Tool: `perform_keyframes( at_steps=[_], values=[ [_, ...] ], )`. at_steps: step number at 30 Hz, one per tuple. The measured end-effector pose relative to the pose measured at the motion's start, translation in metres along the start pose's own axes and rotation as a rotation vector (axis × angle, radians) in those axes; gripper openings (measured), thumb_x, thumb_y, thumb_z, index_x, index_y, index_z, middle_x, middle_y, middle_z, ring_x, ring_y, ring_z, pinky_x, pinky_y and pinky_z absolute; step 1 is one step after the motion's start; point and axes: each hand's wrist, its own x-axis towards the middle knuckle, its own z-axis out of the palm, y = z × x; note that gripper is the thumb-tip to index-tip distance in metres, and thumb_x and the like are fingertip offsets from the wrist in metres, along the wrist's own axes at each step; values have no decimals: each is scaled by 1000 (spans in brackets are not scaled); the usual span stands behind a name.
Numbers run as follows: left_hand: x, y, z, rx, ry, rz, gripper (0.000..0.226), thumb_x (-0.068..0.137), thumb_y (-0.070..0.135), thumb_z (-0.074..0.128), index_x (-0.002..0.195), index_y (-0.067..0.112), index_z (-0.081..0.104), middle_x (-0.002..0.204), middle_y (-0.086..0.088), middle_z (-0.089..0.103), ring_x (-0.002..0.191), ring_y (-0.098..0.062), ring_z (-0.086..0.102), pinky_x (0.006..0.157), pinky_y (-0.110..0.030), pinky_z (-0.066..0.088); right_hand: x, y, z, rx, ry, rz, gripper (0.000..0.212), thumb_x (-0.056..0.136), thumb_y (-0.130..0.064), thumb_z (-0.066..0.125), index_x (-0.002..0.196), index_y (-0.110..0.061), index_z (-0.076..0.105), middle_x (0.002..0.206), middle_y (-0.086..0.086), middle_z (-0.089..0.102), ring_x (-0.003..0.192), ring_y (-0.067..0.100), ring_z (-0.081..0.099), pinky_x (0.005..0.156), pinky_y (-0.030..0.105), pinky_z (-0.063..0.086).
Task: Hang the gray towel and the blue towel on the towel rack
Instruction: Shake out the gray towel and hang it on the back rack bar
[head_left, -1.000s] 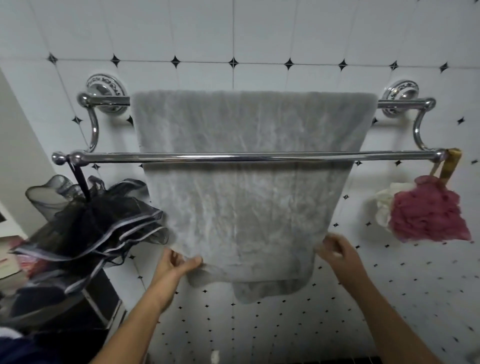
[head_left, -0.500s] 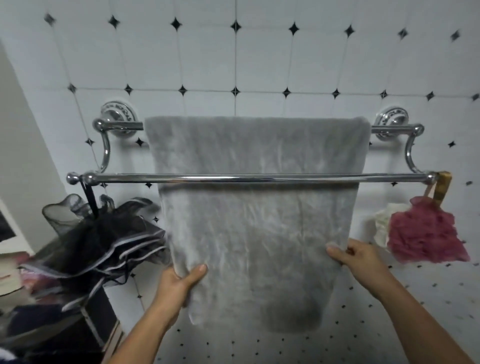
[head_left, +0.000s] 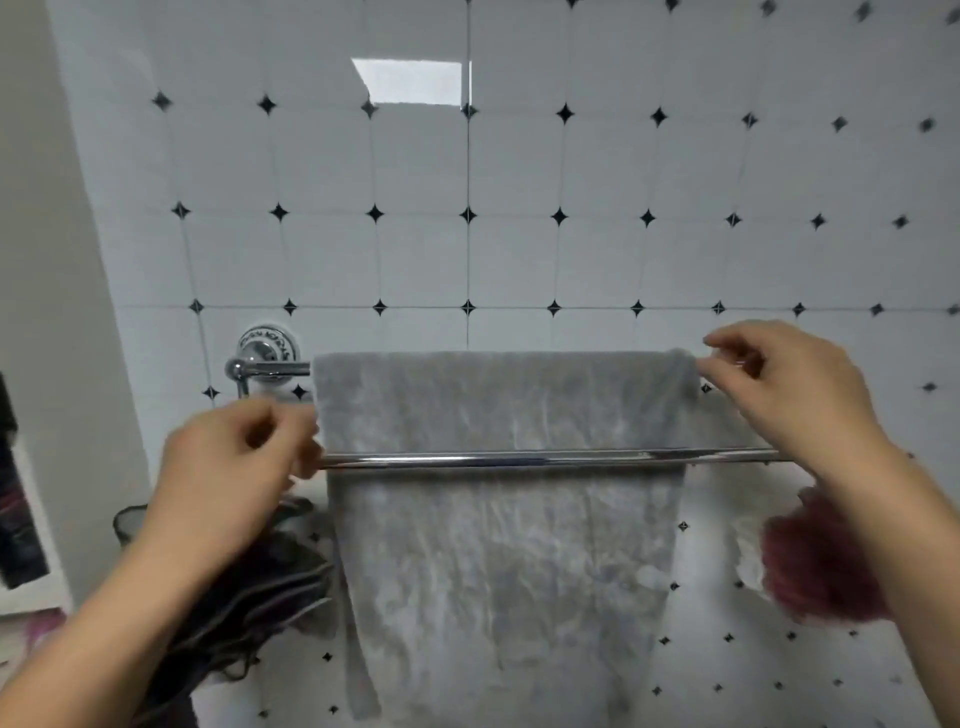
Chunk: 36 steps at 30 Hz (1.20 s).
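Observation:
The gray towel hangs over the rear bar of the chrome towel rack and drops behind its front bar. My right hand is up at the towel's top right corner, with thumb and fingers pinched on its edge. At the towel's left edge, just above the front bar, my left hand is blurred with its fingers curled. Whether it grips the cloth does not show. No blue towel is in view.
A black mesh bath pouf hangs from the front bar's left end, partly behind my left arm. A dark red pouf hangs at the right end. A white shelf unit stands at the far left against the tiled wall.
Both hands let go of the towel's lower edge and rose to its top corners at the rack. The view tilted upward, and the towel now hangs straight.

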Motion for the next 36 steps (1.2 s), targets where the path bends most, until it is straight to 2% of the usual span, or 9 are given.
perform_keyframes(
  at_steps=[2,5,9,12,16,22,28,32,36],
  values=[
    [41,7,-8,264,179,110,18,87,25,62,73,18,69,70,-2,73,73,-26,69,65,-33,48,28,5,7,-21,-134,-77,24,88,-35,64,110,-29,69,107,-2,63,90,20,60,83,38,46],
    [79,1,2,621,-8,37,14,85,7,59,78,8,71,85,-21,72,85,-40,65,65,-34,42,50,3,25,-114,-354,-173,24,92,-36,60,114,-33,68,116,-2,61,107,22,56,89,40,45],
    [91,-6,12,-258,-171,-339,22,84,-12,51,74,0,66,72,-12,64,65,-26,61,55,-27,56,62,3,36,-22,-435,-214,11,88,-26,68,85,-36,71,91,-13,68,94,16,62,65,17,35],
    [89,-13,15,-586,-349,-478,39,84,-18,35,88,1,69,85,-12,60,74,-22,58,56,-28,60,69,18,34,158,-412,-116,19,87,-17,69,75,-32,70,82,-12,72,83,17,66,70,30,50],
    [89,-12,16,-578,-464,-426,25,91,-12,46,95,1,67,91,-16,68,78,-22,68,75,-33,60,72,26,33,217,-456,-129,9,88,-26,68,83,-33,68,85,-8,69,79,20,65,69,39,52],
    [90,-6,27,-596,-413,-465,13,88,-8,56,97,-5,65,98,-24,64,82,-29,66,78,-39,58,77,19,36,150,-480,-199,20,82,-17,76,75,-34,69,77,-4,69,72,19,62,67,38,51],
    [86,1,30,-832,-512,-588,38,85,-3,52,121,-14,56,116,-31,58,110,-40,55,96,-51,51,80,29,31,277,-437,-157,19,78,-7,79,73,-25,73,70,-6,73,70,4,62,67,19,44],
    [84,13,39,-707,-396,-548,22,90,-9,44,78,-2,61,72,-14,58,60,-22,61,54,-27,54,81,29,34,255,-441,-165,25,76,-10,81,67,-32,74,69,-21,70,66,-5,58,66,25,43],
    [87,19,40,-549,-247,-540,18,87,-4,54,76,7,64,64,-6,61,57,-18,57,54,-24,51,86,37,30,168,-394,-168,32,75,-16,81,76,-46,70,66,-25,67,66,-4,58,63,29,43]
  ],
)
